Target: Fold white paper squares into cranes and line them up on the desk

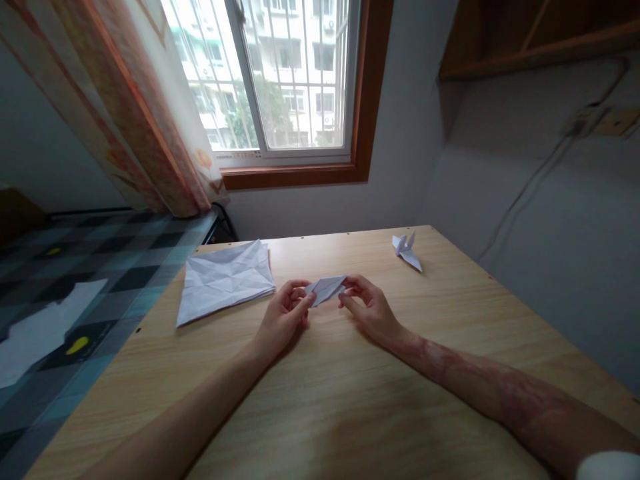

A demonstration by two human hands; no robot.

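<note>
Between my two hands is a small piece of folded white paper (327,289), creased into a slanted, pointed shape. My left hand (287,310) pinches its left end, thumb on top and fingers curled beneath. At the other end my right hand (371,308) grips the paper's right edge between thumb and fingers. The hands are just above the wooden table (320,407). Left of them lies a stack of creased white paper sheets (227,277). A folded white paper crane (407,251) stands near the table's far right corner.
A bed with a checked cover (150,267) adjoins the table's left side, with torn white paper (47,327) on it. Beyond the table are a window (300,80) and a curtain (125,100). A cable (520,197) runs down the right wall below a wooden shelf (540,50).
</note>
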